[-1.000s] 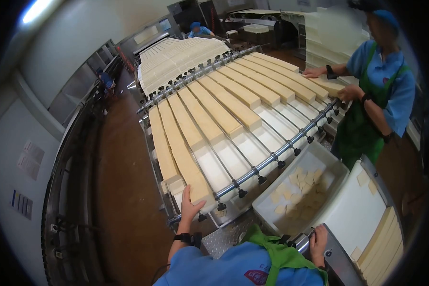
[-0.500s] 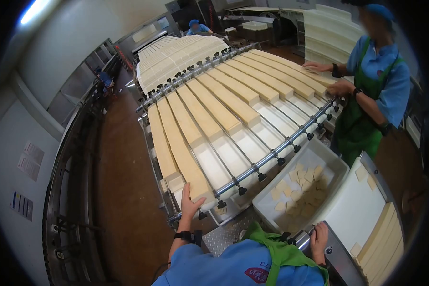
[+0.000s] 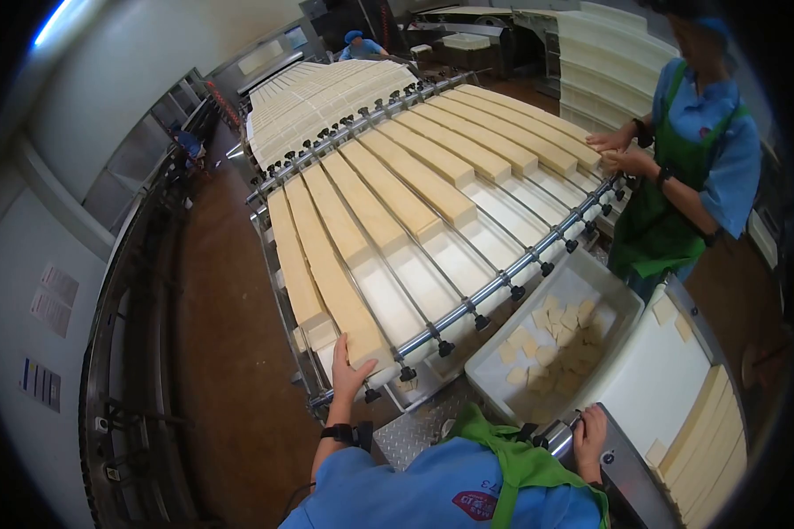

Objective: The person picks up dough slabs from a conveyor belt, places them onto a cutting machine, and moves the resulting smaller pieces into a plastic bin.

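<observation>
My left hand touches the near end of a long pale yellow block, with thumb and fingers spread around its end. This block lies on a white conveyor beside several similar blocks, with thin metal rods between them. At the lower right, my right hand is curled on the end of a metal roller beside a second white belt. Several pale strips lie on that belt.
A co-worker in a green apron stands at the right, both hands on the far-right block's end. Below the metal bar with black knobs sits a white bin of flat pieces. Another person is at the back.
The co-worker's hands have drawn closer together at the block's end. The view has shifted slightly. My two hands keep their places.
</observation>
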`<state>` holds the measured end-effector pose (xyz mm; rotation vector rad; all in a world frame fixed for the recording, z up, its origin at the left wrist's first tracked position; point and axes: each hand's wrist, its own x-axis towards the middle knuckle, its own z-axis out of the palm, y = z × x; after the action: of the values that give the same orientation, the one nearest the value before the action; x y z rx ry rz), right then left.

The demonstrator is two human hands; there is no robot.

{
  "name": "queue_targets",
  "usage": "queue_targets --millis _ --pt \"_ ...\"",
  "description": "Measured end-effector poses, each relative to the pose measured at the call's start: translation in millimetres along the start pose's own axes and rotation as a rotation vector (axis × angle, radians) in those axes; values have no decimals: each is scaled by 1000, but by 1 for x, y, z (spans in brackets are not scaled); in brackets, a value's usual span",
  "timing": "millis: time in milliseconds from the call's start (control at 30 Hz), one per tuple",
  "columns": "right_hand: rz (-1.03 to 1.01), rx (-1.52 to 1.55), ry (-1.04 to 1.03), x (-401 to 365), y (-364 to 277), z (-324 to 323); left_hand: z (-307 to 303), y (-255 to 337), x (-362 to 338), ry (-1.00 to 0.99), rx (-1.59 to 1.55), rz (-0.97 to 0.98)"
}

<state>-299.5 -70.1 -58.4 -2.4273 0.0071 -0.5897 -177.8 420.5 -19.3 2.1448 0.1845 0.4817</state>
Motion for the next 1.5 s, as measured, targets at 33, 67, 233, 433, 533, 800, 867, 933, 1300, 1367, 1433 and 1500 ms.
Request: queue_targets --millis 33,67,233,433,533,800,867,933,1300,1367,1433,1500 --pt "2 -1 -2 0 0 0 0 -1 0 3 12 6" --pt "2 -2 0 0 0 0 0 -2 0 4 18 7" --pt "-7 -1 12 -1 2 1 1 -7 0 13 40 29" --pt "-2 -8 3 -1 3 2 2 -5 1 22 43 23" --pt "-9 -1 8 -1 1 1 2 -6 1 22 71 28" --pt "-10 -1 2 0 0 2 4 -6 1 36 45 9" --pt "-7 -3 3 0 -1 2 4 -5 1 36 52 15" --pt "-6 -7 -1 0 0 2 4 -6 1 34 53 19" --pt "-12 3 21 -2 7 8 -6 49 21 -154 819 834" --pt "-25 5 20 0 8 11 -4 52 28 -300 845 936" --pt "-17 -21 19 -1 10 8 -3 53 31 -327 774 869" --pt "-3 -13 32 -4 13 12 5 46 36 -331 662 883"
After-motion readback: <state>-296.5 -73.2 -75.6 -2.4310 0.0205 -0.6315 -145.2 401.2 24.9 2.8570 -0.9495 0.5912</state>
